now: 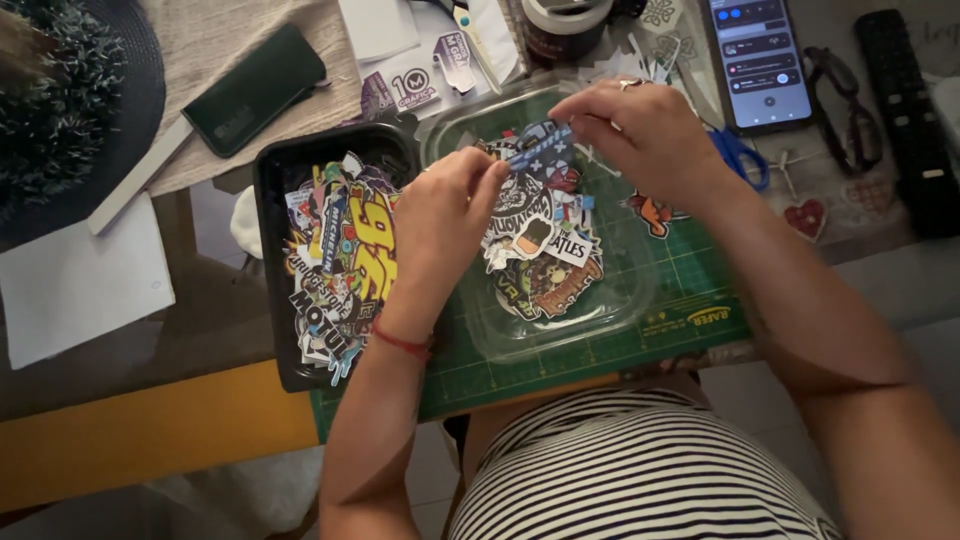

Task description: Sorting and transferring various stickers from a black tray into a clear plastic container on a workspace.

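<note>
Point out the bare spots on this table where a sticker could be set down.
Free: the green cutting mat right of the clear tray, and its front strip. Also the white paper left of the black tray. Crowded: both trays, and the far edge around the phone and scissors.

Striped top (640, 470), red wrist string (402, 342)

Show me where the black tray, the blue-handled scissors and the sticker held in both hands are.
black tray (268, 270), head view, left rim
blue-handled scissors (742, 158), head view, handle loop
sticker (538, 148), head view, its blue middle between both hands
</note>
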